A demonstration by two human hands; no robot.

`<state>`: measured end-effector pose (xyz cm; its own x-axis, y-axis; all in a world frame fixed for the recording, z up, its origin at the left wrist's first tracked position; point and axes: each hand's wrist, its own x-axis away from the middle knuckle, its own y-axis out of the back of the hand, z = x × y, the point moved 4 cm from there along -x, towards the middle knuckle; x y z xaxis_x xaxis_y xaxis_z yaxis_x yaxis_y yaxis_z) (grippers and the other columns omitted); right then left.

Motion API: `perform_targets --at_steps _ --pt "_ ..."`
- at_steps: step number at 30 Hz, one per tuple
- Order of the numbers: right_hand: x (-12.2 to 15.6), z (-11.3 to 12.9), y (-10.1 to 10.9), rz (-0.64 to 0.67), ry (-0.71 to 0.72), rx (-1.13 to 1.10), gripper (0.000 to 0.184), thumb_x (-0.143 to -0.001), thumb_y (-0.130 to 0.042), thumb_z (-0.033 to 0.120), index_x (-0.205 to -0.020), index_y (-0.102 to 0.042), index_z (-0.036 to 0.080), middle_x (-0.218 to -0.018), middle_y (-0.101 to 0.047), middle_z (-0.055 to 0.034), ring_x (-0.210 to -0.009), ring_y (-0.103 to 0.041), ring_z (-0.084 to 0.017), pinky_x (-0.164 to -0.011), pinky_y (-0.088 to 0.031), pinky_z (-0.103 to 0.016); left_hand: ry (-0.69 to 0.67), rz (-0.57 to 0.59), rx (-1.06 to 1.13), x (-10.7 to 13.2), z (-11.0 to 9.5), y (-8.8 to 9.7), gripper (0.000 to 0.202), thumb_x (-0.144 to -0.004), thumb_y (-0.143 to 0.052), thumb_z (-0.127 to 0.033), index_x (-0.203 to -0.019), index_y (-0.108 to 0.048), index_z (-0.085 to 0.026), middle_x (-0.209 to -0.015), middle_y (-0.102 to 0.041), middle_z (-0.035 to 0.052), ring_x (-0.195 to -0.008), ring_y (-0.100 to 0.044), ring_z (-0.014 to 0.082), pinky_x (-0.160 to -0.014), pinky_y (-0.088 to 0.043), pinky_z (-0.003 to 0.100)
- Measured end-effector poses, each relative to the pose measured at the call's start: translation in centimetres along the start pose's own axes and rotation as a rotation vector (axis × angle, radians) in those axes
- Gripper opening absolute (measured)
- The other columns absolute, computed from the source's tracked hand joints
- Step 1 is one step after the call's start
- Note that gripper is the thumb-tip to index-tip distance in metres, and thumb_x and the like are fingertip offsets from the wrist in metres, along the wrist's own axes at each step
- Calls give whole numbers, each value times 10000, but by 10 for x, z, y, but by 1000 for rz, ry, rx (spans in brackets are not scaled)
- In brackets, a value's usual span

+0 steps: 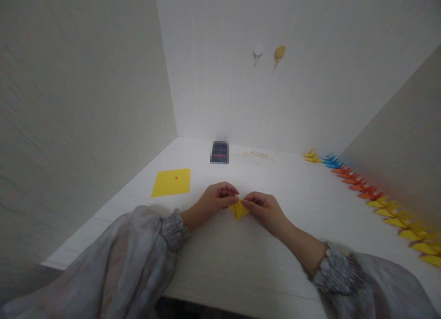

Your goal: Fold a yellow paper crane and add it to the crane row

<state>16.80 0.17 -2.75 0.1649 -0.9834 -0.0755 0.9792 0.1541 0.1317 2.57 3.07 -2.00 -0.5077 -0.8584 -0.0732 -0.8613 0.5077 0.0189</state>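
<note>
Between my two hands, over the middle of the white table (220,259), is a small piece of folded yellow paper (240,210) with a point toward me. My left hand (217,198) pinches its upper left edge between thumb and fingers, a ring on one finger. Opposite it, my right hand (264,207) pinches the upper right edge. The fingertips of both hands nearly meet at the top and hide part of the folds. A flat yellow paper sheet (168,183) with a small red-orange spot (176,178) lies left of my left hand.
Folded paper cranes (392,213) in yellow, orange and blue line the table's right side. A dark, pixelated rectangular object (219,152) is near the back wall, with a brownish mark (257,156) beside it. A white hook (257,51) and a yellow hook (279,52) are on the wall.
</note>
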Motion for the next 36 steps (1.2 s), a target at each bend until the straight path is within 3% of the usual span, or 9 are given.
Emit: perform_targets --at_steps 9,14,18,25,32,36 --pt "-2 1 -3 6 5 -142 210 -629 -653 311 -797 -606 194 -750 -615 -1 -676 -546 -124 -627 -411 -252 42 -62 14 -1 -1 4 235 -648 -616 -311 -769 -542 -124 -558 -503 -41 -442 -407 32 -430 -313 170" --pt "-2 1 -1 -56 -20 -67 216 -665 -605 385 -684 -595 170 -637 -581 -4 -577 -503 -116 -545 -390 -246 20 -17 52 -4 2 0 303 -608 -656 -324 -806 -533 -130 -627 -537 -23 -493 -458 46 -459 -341 176" --pt "-2 1 -2 -29 -33 -74 245 -699 -565 410 -669 -587 167 -596 -547 4 -534 -460 -105 -498 -350 -233 -5 6 46 -3 3 -2 382 -533 -718 -272 -827 -515 -139 -664 -563 -15 -554 -495 62 -526 -361 193" --pt "0 5 -8 12 -60 -106 294 -694 -553 456 -642 -542 167 -556 -488 19 -500 -402 -94 -466 -299 -224 -42 51 134 -1 -3 -6 326 -572 -698 -235 -810 -489 -156 -626 -552 -42 -566 -486 53 -569 -350 193" --pt "0 6 -5 15 -33 -157 253 -702 -568 412 -677 -558 161 -607 -518 15 -564 -447 -101 -547 -339 -234 -62 -70 228 -4 0 2 285 -603 -671 -248 -789 -479 -149 -624 -515 -48 -524 -450 40 -511 -313 178" --pt "-1 4 -3 -4 -27 -200 227 -700 -577 379 -666 -558 156 -608 -527 12 -563 -456 -98 -541 -341 -230 -55 -22 176 -6 3 -1 276 -601 -668 -275 -742 -472 -143 -626 -509 -39 -536 -454 50 -512 -328 187"
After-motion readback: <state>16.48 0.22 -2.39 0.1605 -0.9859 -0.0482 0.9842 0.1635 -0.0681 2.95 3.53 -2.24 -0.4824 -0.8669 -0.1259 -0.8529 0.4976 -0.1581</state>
